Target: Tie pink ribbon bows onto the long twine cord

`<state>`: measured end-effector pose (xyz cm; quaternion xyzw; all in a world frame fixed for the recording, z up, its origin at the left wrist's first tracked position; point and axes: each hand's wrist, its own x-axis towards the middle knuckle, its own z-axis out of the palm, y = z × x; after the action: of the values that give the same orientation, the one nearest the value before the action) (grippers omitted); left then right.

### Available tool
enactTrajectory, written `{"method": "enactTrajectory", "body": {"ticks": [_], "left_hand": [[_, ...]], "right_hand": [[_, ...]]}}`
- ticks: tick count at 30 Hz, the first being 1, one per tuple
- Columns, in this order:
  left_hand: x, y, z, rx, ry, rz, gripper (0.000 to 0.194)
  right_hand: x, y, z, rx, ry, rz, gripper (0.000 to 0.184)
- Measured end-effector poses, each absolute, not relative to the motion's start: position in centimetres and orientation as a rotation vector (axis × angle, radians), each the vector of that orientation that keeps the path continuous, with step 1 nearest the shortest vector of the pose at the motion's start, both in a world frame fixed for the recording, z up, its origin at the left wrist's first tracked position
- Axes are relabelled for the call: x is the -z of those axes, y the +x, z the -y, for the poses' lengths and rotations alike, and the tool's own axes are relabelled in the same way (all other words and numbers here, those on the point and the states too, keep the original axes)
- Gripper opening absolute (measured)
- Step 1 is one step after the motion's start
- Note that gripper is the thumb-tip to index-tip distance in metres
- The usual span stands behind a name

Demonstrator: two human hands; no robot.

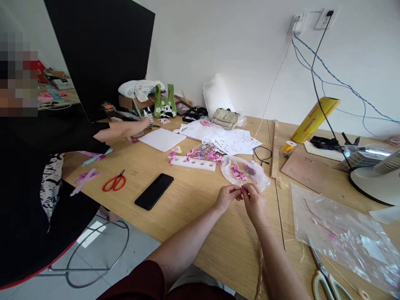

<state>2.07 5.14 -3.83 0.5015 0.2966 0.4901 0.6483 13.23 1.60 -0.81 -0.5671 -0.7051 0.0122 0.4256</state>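
Note:
My left hand (229,197) and my right hand (254,203) meet fingertip to fingertip above the table, both pinched closed. What they hold is tiny and mostly covered by the fingers; a trace of pink shows there. Just beyond them lies a clear plastic bag (260,180) with pink petal-like pieces (238,173) on it. Behind and to the left, a white foam strip with holes (193,163) carries pink flower sprigs (204,155). A black phone (154,191) rests flat to the left of my hands.
Red-handled scissors (114,182) lie at left, cream-handled scissors (325,273) at lower right beside a plastic sheet (343,233). A white board (163,139) and cut-out papers (239,141) lie farther back. At left, a co-worker's arm (121,130) reaches over the table. A cable (326,114) hangs at right.

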Motion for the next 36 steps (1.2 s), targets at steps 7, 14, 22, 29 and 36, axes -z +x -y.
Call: {"method": "enactTrajectory", "body": {"ticks": [7,14,22,29,36], "left_hand": [[3.3,1.8,-4.9,-1.186,1.094,-0.651,0.026],[2.6,1.5,-4.4,-1.173,0.981,-0.518,0.023],[2.6,1.5,-4.4,-1.176,0.891,-0.466,0.019],[2.9,1.7,-4.3,-1.197,0.801,-0.46,0.019],[2.9,1.7,-4.4,-1.173,0.739,-0.418,0.021]], "right_hand": [[0.1,13.8,-0.9,-0.131,-1.302,1.734,0.018],[1.8,14.2,-0.9,-0.729,-1.397,1.408,0.032],[2.7,13.4,-1.0,-0.871,-1.345,1.318,0.022],[3.3,12.6,-0.8,-1.043,-1.202,1.183,0.021],[3.8,12.3,-0.8,-1.037,-1.127,1.118,0.019]]}}
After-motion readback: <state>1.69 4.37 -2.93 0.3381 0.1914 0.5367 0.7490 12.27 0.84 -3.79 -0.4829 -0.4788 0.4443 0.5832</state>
